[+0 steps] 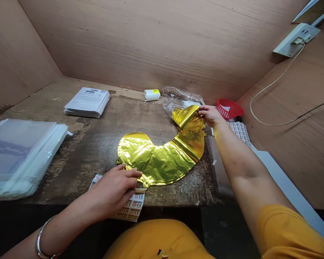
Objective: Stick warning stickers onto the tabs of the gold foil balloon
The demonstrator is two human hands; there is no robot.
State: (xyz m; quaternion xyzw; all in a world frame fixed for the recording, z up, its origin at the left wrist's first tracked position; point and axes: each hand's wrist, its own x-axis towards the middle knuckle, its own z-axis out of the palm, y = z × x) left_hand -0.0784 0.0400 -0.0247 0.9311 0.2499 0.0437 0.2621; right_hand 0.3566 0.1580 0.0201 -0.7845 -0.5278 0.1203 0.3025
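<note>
A gold foil balloon [162,158], flat and curved, lies on the worn wooden table [97,144] in front of me. At its upper right end, a flap is folded over, and my right hand [209,114] pinches the edge there. My left hand [120,187] rests on the balloon's lower left edge, near its small tabs, with the fingers stretched out. Below that hand, a sheet of CE stickers [132,208] hangs over the table's front edge. The hand hides part of the sheet, and whether the thumb touches it is unclear.
Stacked clear plastic sleeves [21,154] lie at left, with packed printed cards [86,102] behind. Toward the back are a white roll [152,95], a clear bag [169,97] and a red basket [230,109]. Another sticker sheet [240,132] lies by my right forearm. A cable [261,91] hangs from a socket strip [297,39].
</note>
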